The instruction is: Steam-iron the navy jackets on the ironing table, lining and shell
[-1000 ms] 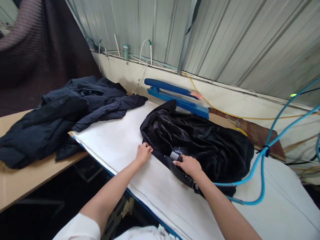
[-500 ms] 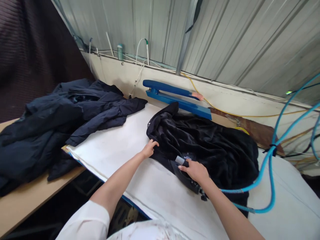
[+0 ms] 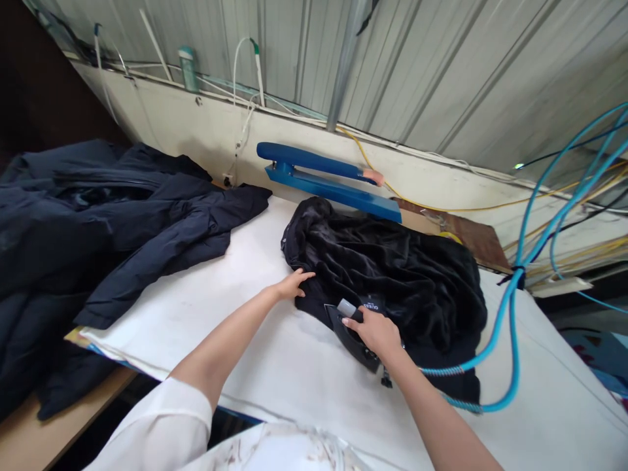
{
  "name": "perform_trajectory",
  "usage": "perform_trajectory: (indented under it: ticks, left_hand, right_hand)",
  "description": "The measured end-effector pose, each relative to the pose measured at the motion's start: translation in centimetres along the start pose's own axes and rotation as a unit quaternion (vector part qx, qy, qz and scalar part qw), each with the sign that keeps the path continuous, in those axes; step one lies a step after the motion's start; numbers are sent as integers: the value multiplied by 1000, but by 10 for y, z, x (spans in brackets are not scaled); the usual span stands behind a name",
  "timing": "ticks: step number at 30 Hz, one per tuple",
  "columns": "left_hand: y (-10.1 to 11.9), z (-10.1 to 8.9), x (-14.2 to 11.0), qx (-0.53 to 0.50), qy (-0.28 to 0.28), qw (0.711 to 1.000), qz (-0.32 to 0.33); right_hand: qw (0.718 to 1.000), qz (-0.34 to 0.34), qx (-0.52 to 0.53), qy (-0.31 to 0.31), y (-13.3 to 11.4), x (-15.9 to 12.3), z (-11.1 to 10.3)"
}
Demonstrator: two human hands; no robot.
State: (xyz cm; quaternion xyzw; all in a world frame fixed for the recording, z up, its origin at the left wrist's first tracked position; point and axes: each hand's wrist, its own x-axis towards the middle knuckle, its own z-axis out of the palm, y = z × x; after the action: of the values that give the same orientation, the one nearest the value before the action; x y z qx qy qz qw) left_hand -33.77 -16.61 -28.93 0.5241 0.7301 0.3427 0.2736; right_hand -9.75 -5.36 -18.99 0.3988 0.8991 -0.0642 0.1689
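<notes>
1. While the right hand (image 3: pixel 377 330) held the iron (image 3: pixel 357 350), fingers curled around its handle, the black garment (image 3: pixel 377 258) lay on the white table (image 3: pixel 235 340), right of center in the frame.
2. The left hand (image 3: pixel 294 285) touched the garment's lower left edge, fingers partly spread; whether they pinched fabric could not be determined.
3. Progress, as judged: ironing was under way along the near edge. Folds in the lining above suggested unfinished area; no completed section could be confirmed.
4. At left, the dark jacket (image 3: pixel 161 229) lay rumpled, apparently unpressed.
5. At upper left stood a teal-capped container (image 3: pixel 188 70), contents indiscernible.
</notes>
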Motion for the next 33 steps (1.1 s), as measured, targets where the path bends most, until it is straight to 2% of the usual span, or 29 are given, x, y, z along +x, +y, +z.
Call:
perform_trajectory:
  ticks: [4, 9, 14, 16, 20, 24, 27, 29, 33]
  left_hand:
    - [0, -9, 3, -16, -28, 999, -18]
    - [1, -18, 2, 23, -74, 997, -19]
    - [8, -30, 9, 45, -104, 993, -17]
    - [8, -34, 10, 55, -87, 994, -23]
    - [2, -37, 10, 83, -17, 995, -51]
    - [-1, -41, 16, 78, 22, 995, -54]
    - [2, -45, 26, -39, 51, 997, -39]
    - [3, -44, 32, -135, 60, 988, -31]
    - [4, -36, 36, -231, 128, 962, -71]
  right_hand:
    - [1000, 13, 3, 3, -14, 7, -3]
    - [998, -54, -12, 0, -29, 13, -9]
    - [996, -86, -14, -6, -44, 11, -9]
    - [997, -80, -13, -1, -48, 8, -7]
    - [999, -41, -10, 28, -56, 4, -5]
    - [999, -10, -11, 37, -65, 5, -6]
    - [999, -2, -11, 40, -72, 6, -7]
    - [999, 2, -10, 43, -75, 7, -8]
    - [999, 13, -3, 44, -77, 7, -7]
